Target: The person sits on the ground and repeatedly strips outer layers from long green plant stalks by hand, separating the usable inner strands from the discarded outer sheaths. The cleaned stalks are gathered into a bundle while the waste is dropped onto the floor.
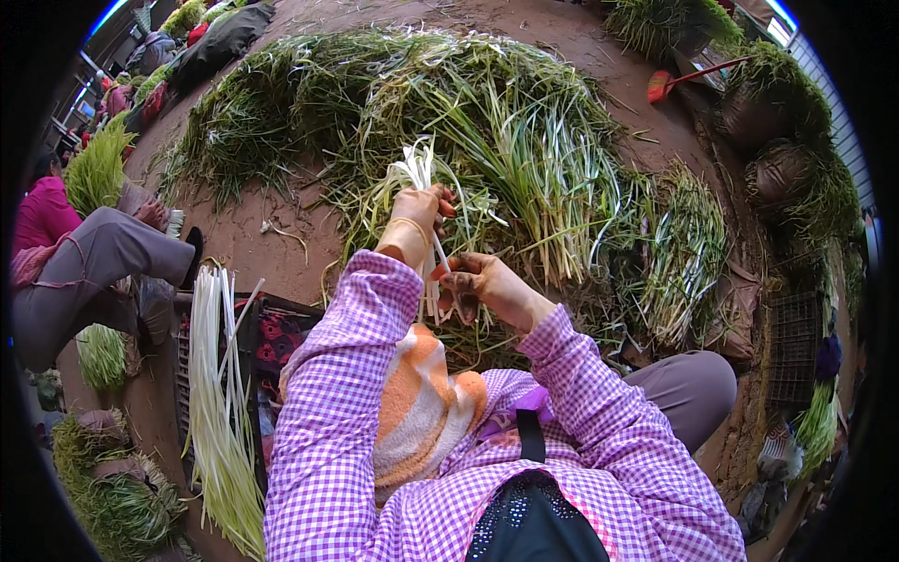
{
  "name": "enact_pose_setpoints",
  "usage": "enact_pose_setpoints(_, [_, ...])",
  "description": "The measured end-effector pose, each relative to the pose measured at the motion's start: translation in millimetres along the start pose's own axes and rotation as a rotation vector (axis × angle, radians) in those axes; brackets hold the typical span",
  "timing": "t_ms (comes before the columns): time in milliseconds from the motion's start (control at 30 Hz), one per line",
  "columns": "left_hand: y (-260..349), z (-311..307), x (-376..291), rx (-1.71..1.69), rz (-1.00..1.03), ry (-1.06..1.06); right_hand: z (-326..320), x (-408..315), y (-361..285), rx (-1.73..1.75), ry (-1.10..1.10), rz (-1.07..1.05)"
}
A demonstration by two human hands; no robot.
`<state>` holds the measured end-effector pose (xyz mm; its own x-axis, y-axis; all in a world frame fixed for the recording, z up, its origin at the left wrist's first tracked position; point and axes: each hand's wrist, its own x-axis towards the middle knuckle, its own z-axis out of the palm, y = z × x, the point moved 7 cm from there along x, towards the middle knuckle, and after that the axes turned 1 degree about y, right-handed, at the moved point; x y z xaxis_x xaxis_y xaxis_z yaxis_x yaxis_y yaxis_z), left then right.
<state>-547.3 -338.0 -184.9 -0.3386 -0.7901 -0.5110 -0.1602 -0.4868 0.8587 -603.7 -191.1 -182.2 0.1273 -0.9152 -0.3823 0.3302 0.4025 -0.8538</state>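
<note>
My left hand is closed around a small bunch of pale leafy stalks, whose leaves stick out above the fist and whose white ends hang below it. Just below and to the right, my right hand pinches a white stalk near its lower end with thumb and fingers. Beyond both hands spreads a large heap of green leafy stalks. A fan of longer stalks lies on its right part, white ends towards me. An orange and white towel covers my lap.
At my left, long pale stalks lie across a dark plastic crate. Another person sits at the far left. A smaller pile of stalks and a black crate are at the right. A red tool lies farther back.
</note>
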Motion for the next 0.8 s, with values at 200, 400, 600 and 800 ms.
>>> enact_pose_setpoints(200, [1.5, -18.4, 10.9, 0.332, 0.203, 0.361, 3.8, -4.3, -4.0, -0.233, 0.193, -0.131])
enact_pose_setpoints(400, [-1.8, -27.3, 16.7, 0.246, 0.162, 0.440, 6.1, -11.8, -13.8, -0.240, 0.278, -0.150])
enact_pose_setpoints(600, [-1.6, -31.8, 20.2, 0.277, 0.183, 0.413, 4.7, -14.4, -1.2, 0.231, -0.146, 0.113])
enact_pose_setpoints(800, [8.5, -24.3, 13.4, 0.545, 0.295, 0.466, 14.1, 4.5, -9.8, -0.157, -0.241, 0.066])
